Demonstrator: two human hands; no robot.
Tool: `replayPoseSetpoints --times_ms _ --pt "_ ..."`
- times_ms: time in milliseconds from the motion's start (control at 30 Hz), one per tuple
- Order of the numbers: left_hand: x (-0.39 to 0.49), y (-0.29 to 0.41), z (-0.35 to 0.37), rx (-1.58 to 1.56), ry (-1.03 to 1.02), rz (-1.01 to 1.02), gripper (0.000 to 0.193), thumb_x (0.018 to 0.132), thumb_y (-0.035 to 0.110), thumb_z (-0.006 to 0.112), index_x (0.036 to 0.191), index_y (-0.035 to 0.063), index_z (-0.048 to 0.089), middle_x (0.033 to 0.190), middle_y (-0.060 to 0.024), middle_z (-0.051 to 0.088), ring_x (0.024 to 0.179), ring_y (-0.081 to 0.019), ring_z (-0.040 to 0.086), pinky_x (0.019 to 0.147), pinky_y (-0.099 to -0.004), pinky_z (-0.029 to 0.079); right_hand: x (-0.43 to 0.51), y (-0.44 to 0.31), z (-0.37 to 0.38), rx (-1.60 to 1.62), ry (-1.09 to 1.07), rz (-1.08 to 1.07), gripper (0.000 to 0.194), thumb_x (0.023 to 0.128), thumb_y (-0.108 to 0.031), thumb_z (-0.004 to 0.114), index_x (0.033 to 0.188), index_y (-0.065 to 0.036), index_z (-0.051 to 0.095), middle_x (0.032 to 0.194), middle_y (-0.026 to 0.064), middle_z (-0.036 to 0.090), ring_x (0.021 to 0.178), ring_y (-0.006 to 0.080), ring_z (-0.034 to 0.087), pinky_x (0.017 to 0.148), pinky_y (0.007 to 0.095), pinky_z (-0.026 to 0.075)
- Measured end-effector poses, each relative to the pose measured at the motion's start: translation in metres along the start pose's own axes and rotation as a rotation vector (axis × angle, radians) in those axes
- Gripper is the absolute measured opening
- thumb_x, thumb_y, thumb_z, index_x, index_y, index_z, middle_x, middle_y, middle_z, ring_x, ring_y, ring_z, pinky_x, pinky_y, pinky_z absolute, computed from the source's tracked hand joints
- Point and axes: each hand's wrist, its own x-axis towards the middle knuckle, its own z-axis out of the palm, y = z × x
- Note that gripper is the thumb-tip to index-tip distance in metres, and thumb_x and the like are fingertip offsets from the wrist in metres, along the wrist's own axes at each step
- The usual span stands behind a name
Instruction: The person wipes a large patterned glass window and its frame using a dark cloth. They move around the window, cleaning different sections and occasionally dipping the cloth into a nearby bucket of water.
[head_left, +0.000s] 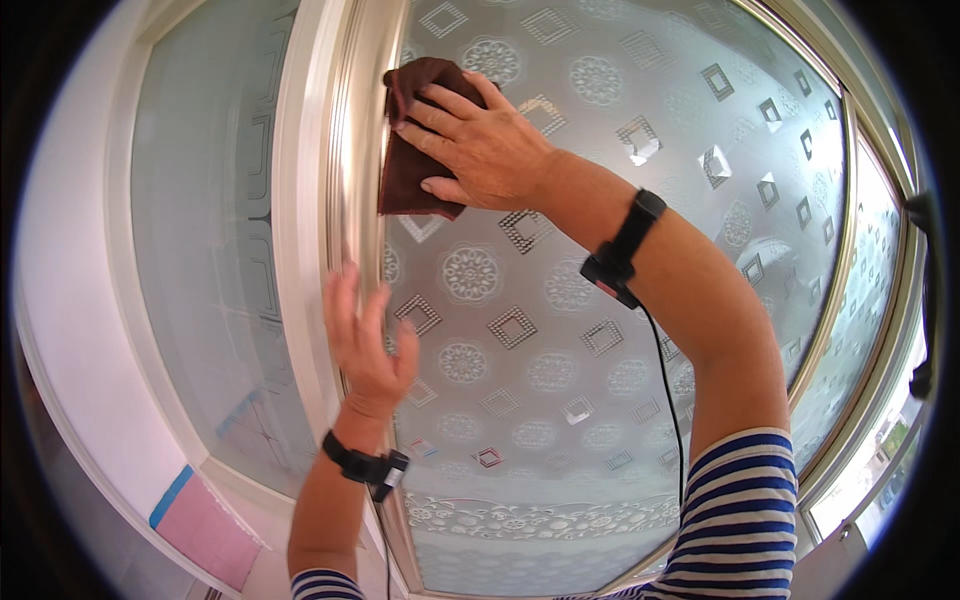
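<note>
A dark brown cloth (417, 176) with reddish stitched edges lies against a frosted, patterned glass panel (517, 405), up by its left edge. My right hand (491, 150) is spread over the cloth and presses it to the glass. The cloth's left side meets the shiny metal door frame (360, 165); a bunched fold shows above my fingertips. Lower down, my left hand (371, 337) is raised in front of that same frame, fingers apart and slightly blurred. It holds nothing; whether it touches the frame I cannot tell.
Black straps with small devices circle my left wrist (360, 461) and right forearm (626, 247); a black cable (670, 375) hangs from the right one. To the left stands another glass pane (202, 225) in a white frame. A narrow patterned pane (862, 285) borders the right side.
</note>
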Motion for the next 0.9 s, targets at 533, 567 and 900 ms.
replayPoseSetpoints --times_ms 533,567,900 --pt "0.035 -0.036 0.029 0.215 -0.216 0.0 0.061 0.092 0.023 0.063 0.146 -0.0028 0.047 0.157 -0.0234 0.042 0.147 -0.0443 0.033 0.121 -0.0553 0.024 -0.304 0.31 -0.119 -0.521 -0.028 1.224 0.063 0.102 -0.06 0.041 0.157 -0.029 0.041 0.161 0.0113 0.039 0.15 0.032 0.032 0.123 0.0488 0.023" --pt "0.033 -0.035 0.03 0.227 -0.21 0.005 0.064 0.092 0.027 0.063 0.147 -0.0028 0.046 0.157 -0.0247 0.042 0.147 -0.0445 0.033 0.121 -0.0565 0.023 -0.33 0.315 -0.128 -0.553 -0.082 1.343 0.064 0.103 -0.06 0.04 0.16 -0.03 0.036 0.165 0.01 0.033 0.152 0.033 0.028 0.124 0.0488 0.022" --pt "0.03 -0.037 0.032 0.26 -0.199 -0.013 0.059 0.092 0.023 0.057 0.144 -0.0046 0.05 0.155 -0.0243 0.045 0.146 -0.044 0.038 0.12 -0.0567 0.023 -0.197 0.335 -0.064 -0.546 0.161 1.477 0.054 0.096 -0.051 0.048 0.136 -0.017 0.062 0.146 0.0155 0.054 0.134 0.0373 0.05 0.109 0.057 0.037"
